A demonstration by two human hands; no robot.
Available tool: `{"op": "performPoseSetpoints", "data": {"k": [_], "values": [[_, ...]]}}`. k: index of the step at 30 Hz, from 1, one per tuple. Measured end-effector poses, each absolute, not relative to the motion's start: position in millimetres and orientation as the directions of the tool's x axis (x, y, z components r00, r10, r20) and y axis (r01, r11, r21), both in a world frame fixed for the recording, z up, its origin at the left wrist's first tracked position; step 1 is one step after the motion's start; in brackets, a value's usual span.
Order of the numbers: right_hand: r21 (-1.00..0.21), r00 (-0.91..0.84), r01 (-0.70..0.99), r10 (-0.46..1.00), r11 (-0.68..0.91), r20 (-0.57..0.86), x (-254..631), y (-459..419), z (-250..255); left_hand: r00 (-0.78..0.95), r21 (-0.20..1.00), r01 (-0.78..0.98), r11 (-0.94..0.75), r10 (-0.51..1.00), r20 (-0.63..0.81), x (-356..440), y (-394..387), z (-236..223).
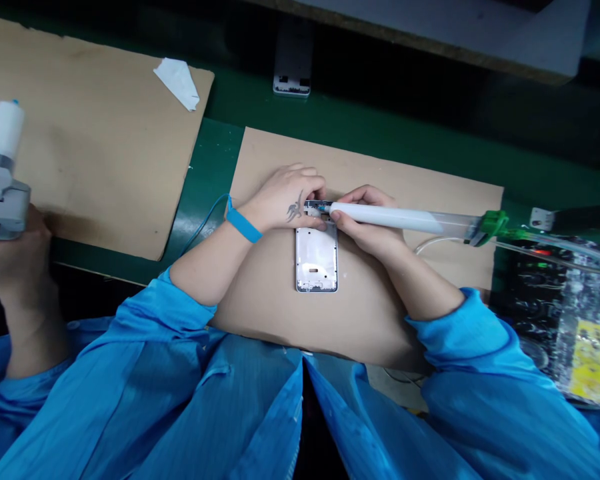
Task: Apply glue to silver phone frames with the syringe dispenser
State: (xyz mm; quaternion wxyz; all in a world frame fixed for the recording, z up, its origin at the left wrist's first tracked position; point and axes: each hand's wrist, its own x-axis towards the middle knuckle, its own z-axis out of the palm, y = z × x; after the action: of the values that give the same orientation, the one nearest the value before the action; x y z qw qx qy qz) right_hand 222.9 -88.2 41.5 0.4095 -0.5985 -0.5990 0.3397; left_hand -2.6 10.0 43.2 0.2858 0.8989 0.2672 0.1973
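Note:
A silver phone frame (pixel 316 260) lies flat on a sheet of brown cardboard (pixel 260 280) in front of me. My left hand (pixel 293 197), with a blue band at its wrist, is closed around the upper left part of the frame, thumb across its face. In my right hand (pixel 370 223) is a white dispensing syringe (pixel 380 215), held like a pen and pointing left. Its blue tip is at the top of the frame; whether it touches cannot be made out. The syringe's rear end has a green cap (pixel 493 227) with a clear hose.
Another phone frame (pixel 293 87) lies on the green table (pixel 380 127) at the back. A scrap of white paper (pixel 179 81) rests on the left cardboard (pixel 105 133). A co-worker's hand (pixel 23 253) holds a dispensing tool at far left. A control box (pixel 590 320) stands right.

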Motion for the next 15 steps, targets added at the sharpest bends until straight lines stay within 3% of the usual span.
{"op": "performPoseSetpoints", "data": {"k": [15], "values": [[-0.882, 0.072, 0.465, 0.990, 0.070, 0.117, 222.4, -87.6, 39.8, 0.777, 0.596, 0.370, -0.713, 0.589, 0.222, -3.7, 9.9, 41.1]]}}
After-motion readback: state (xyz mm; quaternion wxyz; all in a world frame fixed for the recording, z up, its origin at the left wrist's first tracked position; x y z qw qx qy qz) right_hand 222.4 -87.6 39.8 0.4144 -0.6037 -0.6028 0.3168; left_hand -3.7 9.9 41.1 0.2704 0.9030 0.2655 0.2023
